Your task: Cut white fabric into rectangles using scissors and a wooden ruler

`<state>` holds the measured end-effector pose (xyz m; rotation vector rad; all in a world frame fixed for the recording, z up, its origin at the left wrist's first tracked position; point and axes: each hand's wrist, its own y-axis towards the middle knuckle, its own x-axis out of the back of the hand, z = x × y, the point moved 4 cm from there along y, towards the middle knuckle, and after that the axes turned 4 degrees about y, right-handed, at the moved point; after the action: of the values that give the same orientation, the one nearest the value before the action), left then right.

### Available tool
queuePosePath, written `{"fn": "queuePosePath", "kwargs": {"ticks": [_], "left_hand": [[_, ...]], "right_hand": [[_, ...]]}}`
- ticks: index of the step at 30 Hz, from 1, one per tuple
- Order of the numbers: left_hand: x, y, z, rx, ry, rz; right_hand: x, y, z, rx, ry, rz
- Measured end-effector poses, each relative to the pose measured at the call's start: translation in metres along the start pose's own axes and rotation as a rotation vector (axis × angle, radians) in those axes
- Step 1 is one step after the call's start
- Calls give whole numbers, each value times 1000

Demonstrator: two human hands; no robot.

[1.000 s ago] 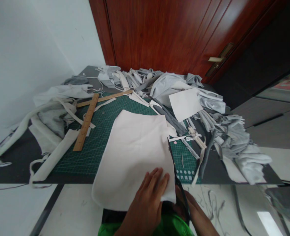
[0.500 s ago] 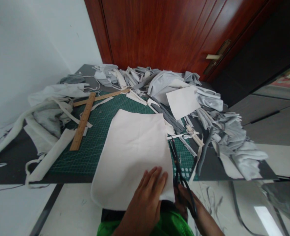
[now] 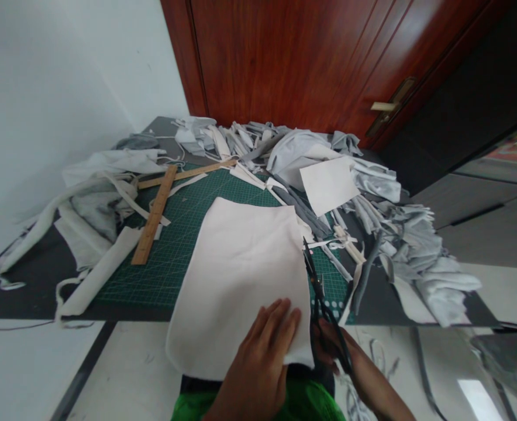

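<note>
Pressing white cloth [image 3: 232,280] | left hand [image 3: 258,362] open, flat, holding it steady | right hand [image 3: 331,345] gripping scissors [image 3: 316,292], blades close along cloth edge | green cutting mat [image 3: 183,251] beneath

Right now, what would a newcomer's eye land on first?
The large off-white fabric panel lying on the green cutting mat in the middle, with the left hand pressing its near edge. At the panel's right edge, the right hand holds black-handled scissors. Behind, heaped grey and white fabric scraps spread toward the reddish-brown wooden door.
</note>
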<state>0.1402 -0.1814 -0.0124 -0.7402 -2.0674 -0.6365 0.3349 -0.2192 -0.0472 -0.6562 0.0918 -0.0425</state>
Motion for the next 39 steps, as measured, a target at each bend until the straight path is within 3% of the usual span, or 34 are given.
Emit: {"fn": "queuePosePath", "kwargs": {"ticks": [8, 14, 28, 34, 39], "left_hand": [[2, -6, -3, -18, -4, 8], [-9, -11, -1, -70, -21, -139], [-1, -14, -3, -65, -27, -144], [14, -13, -10, -76, -29, -59], [15, -12, -9, -60, -39, -67]], "right_hand": [[-1, 7, 7, 40, -20, 16], [2, 13, 1, 28, -5, 15], [4, 4, 14, 46, -45, 11], [3, 3, 22, 36, -82, -4], [3, 2, 21, 23, -118, 3]]}}
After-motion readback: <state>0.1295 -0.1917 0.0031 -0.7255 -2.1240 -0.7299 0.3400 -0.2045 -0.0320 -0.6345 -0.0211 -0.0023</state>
